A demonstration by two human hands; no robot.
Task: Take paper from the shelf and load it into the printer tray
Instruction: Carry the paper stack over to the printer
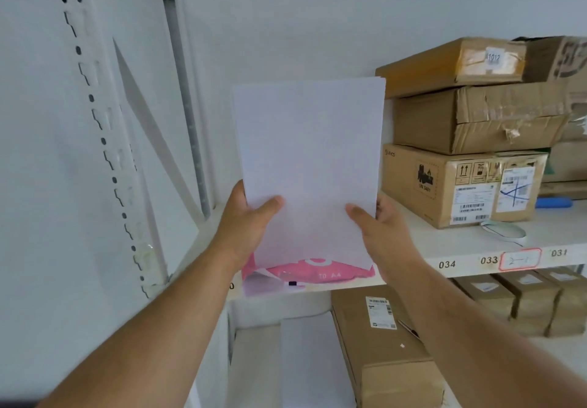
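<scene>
A stack of white paper (309, 160) stands upright in front of me, lifted above the white shelf (460, 247). My left hand (246, 223) grips its lower left edge, thumb on the front. My right hand (382, 229) grips the lower right edge the same way. Below the sheets, an opened pink paper wrapper (305, 274) marked A4 lies at the shelf's front edge. No printer is in view.
Stacked cardboard boxes (460, 182) fill the shelf to the right. A white slotted shelf upright (104, 141) rises at left. More brown boxes (381, 344) sit on the lower shelf. Number labels run along the shelf lip (448, 264).
</scene>
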